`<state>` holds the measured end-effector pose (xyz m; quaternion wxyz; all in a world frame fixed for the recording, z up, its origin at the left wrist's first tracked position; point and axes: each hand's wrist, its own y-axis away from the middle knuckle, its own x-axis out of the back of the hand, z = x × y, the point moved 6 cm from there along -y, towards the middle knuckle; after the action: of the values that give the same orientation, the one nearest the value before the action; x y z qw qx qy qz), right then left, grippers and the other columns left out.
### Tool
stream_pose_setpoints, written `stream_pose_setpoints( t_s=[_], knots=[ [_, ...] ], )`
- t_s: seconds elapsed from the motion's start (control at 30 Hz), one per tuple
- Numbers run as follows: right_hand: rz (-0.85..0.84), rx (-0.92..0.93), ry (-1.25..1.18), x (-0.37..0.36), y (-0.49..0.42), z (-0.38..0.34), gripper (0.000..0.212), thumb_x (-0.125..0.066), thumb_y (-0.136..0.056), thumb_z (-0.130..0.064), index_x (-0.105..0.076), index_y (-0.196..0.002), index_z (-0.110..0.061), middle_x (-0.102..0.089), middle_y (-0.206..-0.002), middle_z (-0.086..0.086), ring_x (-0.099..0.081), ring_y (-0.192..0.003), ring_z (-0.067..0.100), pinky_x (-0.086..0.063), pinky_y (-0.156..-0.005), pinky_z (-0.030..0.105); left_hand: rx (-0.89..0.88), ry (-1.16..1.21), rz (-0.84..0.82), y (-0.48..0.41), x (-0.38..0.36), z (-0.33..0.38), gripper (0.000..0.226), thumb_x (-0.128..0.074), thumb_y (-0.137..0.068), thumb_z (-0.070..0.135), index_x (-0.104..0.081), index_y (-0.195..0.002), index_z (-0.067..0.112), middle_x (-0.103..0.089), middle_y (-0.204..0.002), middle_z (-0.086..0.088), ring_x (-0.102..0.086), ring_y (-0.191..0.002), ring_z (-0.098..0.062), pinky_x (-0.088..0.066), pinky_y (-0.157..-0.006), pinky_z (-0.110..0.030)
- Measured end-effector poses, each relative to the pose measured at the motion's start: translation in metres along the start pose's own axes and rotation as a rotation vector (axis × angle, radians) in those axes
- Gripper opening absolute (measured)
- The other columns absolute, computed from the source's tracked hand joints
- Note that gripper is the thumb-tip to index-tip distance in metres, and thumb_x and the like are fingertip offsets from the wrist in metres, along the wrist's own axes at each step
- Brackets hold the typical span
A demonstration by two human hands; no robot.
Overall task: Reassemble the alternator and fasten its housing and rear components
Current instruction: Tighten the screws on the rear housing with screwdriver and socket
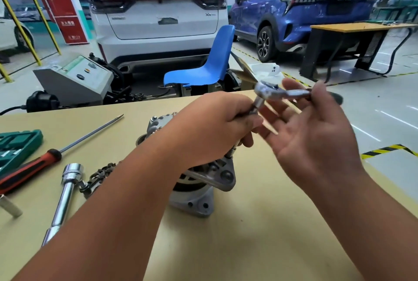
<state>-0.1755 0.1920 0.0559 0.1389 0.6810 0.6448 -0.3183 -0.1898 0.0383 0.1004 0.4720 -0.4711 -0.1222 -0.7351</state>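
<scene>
Alternator [199, 190] beneath our hands.
Left hand [210, 127] grips extension bar [254, 109] above it; right hand [312, 136] pinches ratchet [267, 91] handle.

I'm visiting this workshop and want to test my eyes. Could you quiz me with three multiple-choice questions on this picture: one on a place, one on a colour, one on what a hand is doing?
1. Where is the red-handled screwdriver?
A. on the floor
B. on the table, left of the alternator
C. in the green case

2. What colour is the chair behind the table?
A. blue
B. red
C. yellow

3. What is the left hand doing?
A. lying flat
B. holding the screwdriver
C. gripping the extension bar

Answers: 1 B, it lies on the tabletop; 2 A, its shell is blue; 3 C, it is curled round the bar under the ratchet.
</scene>
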Motion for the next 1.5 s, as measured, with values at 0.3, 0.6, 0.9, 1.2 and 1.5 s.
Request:
stream_pose_setpoints(
  t_s=[0.3, 0.6, 0.9, 1.2, 1.5],
  knots=[
    [-0.117, 0.453, 0.236, -0.015, 0.018, -0.028, 0.03, -0.067, -0.093, -0.058, -0.074, -0.109, -0.034, -0.064, -0.133, 0.011, -0.058, -0.131, 0.031, -0.046, -0.097, 0.048, 0.027, -0.002, -0.002, 0.003, 0.004, -0.002, 0.026, -0.053, -0.111, 0.034, -0.066, -0.089, 0.031, -0.077, -0.08, 0.021, -0.067, -0.067, -0.004, -0.047, -0.063, -0.029],
    [-0.388, 0.91, 0.868, -0.039, 0.048, -0.037, 0.035, -0.057, -0.105, -0.048, -0.063, -0.127, -0.022, -0.051, -0.144, 0.022, -0.055, -0.131, 0.022, -0.044, -0.108, 0.038, -0.036, -0.057, -0.017, 0.005, -0.001, 0.001, 0.028, -0.055, -0.109, 0.034, -0.062, -0.081, 0.036, -0.071, -0.078, 0.026, -0.067, -0.075, -0.005, -0.052, -0.068, -0.032],
    [-0.004, -0.069, -0.11, -0.001, -0.001, 0.004, 0.039, -0.053, -0.098, -0.046, -0.062, -0.131, -0.026, -0.072, -0.13, 0.012, -0.065, -0.125, 0.03, -0.049, -0.101, 0.048, -0.028, -0.119, -0.033, 0.004, -0.002, 0.003, 0.028, -0.054, -0.109, 0.033, -0.063, -0.083, 0.032, -0.073, -0.083, 0.026, -0.065, -0.075, -0.002, -0.053, -0.069, -0.033],
    [-0.152, 0.522, 0.315, -0.014, 0.022, -0.023, 0.024, -0.059, -0.096, -0.029, -0.076, -0.109, -0.04, -0.062, -0.136, 0.013, -0.057, -0.13, 0.031, -0.046, -0.1, 0.051, -0.008, 0.005, -0.057, 0.009, 0.002, -0.002, 0.027, -0.053, -0.111, 0.03, -0.065, -0.087, 0.034, -0.077, -0.084, 0.022, -0.071, -0.076, -0.006, -0.051, -0.067, -0.028],
    [-0.335, 0.966, 0.903, -0.042, 0.051, -0.036, 0.029, -0.054, -0.107, -0.038, -0.068, -0.126, -0.022, -0.053, -0.143, 0.022, -0.055, -0.132, 0.023, -0.043, -0.108, 0.034, -0.044, -0.012, -0.058, 0.008, -0.004, 0.006, 0.028, -0.053, -0.104, 0.038, -0.059, -0.077, 0.04, -0.072, -0.08, 0.02, -0.07, -0.079, -0.009, -0.059, -0.076, -0.041]
  ],
)
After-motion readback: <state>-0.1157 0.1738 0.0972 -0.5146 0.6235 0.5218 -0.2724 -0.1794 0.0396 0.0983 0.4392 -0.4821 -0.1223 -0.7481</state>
